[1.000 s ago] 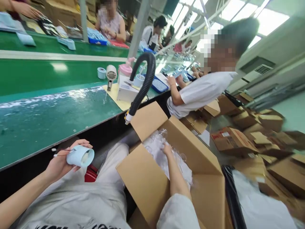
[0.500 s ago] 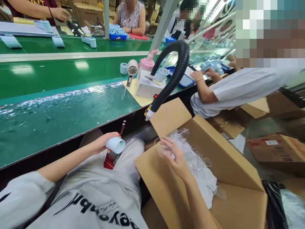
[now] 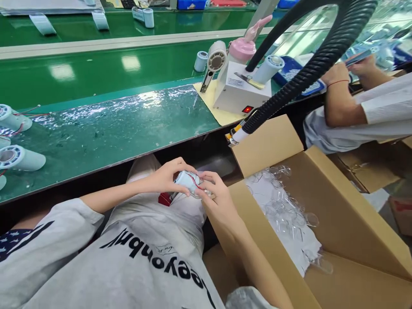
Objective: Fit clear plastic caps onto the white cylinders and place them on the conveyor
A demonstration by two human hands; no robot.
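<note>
Above the lap, the left hand [image 3: 170, 176] curls its fingers around a pale blue cylinder [image 3: 187, 181], the right hand's [image 3: 222, 199] bent fingers pinching its other end; it looks light and rigid, best gripped by the smooth barrel, sparing the thin red wire [image 3: 194, 180].
</note>
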